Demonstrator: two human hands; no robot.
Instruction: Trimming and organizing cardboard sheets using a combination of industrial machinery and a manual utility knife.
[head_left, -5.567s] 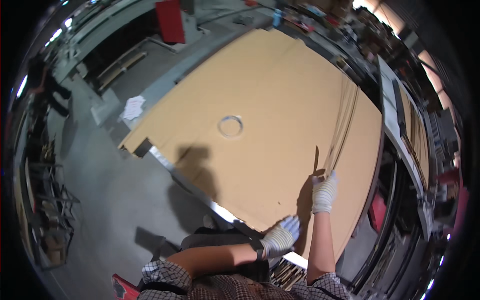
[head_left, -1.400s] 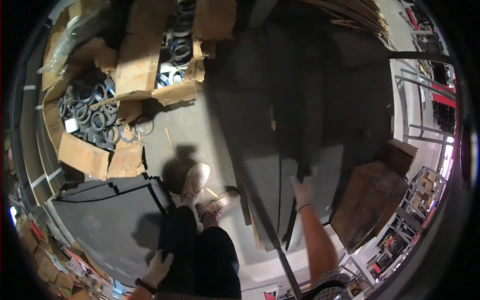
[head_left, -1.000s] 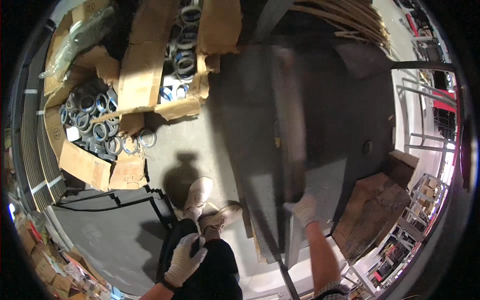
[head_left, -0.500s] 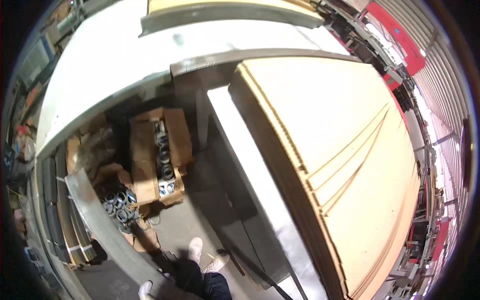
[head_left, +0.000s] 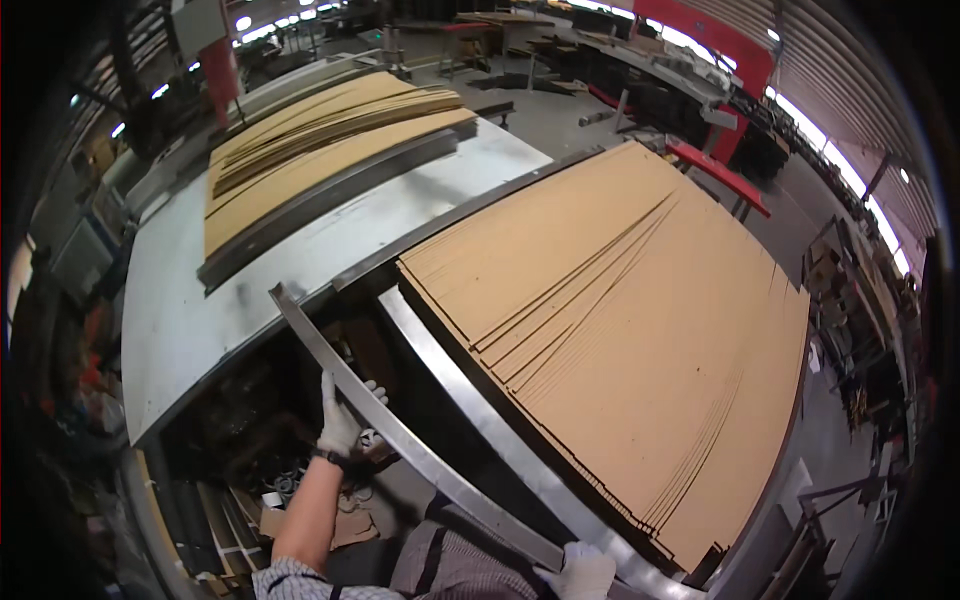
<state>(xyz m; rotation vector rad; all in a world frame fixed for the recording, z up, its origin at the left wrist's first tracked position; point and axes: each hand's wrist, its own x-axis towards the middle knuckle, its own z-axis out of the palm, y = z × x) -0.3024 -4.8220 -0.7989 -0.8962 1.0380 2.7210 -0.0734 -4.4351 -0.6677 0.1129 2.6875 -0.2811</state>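
A: Start at your left. Where does the work stand?

B: Far left, a smaller stack of brown boards (head_left: 320, 140) sits squared on the grey metal table (head_left: 180, 320), held by a metal rail. Your left hand (head_left: 340, 425), gloved white, is wrapped around the long metal strip (head_left: 400, 440) near its upper end.

A: And the strip itself?

B: It runs slanted from the table edge down toward you, over the dark gap, just beside the steel edge of the big stack of fibreboard sheets (head_left: 620, 340). Your right hand (head_left: 585, 572) grips its lower end, fingers closed round it.

A: So how far along?

B: I judge you're midway: the strip is lifted in both hands, not yet seated anywhere, and the sheets lie fanned, not squared
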